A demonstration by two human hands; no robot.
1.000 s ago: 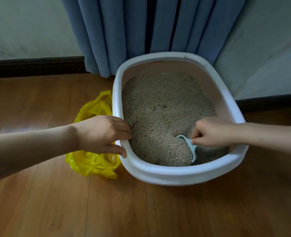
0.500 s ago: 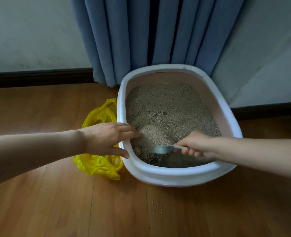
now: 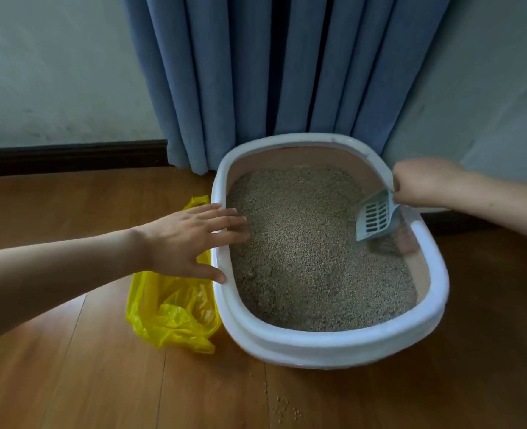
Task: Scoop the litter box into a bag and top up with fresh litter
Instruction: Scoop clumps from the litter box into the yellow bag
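Gripping the handle of the scoop, the right hand has its fingers curled round it at the far right rim of the litter box. The slotted blade hangs below the fist, tilted downward, its lower edge at or just above the litter near the right wall. No clump is visible on the blade; it appears empty.

Across the box from that grip, the left hand lies flat on the left rim, fingers straight and spread, fingertips reaching over the litter, thumb along the outer edge. It holds nothing. Judgement: it is steadying the box.

Beyond the left hand, outside the box and touching its left wall, lies the yellow bag, crumpled on the wooden floor. Whether its mouth is open cannot be determined. A few loose grains lie on the floor in front of the box.

Assessment: the scooping step is in hand, with topping up not begun; no fresh litter supply is in view. The next move calls for driving the blade under the litter, sifting, then carrying any clump across the box to the bag, whose mouth likely needs opening by the left hand.
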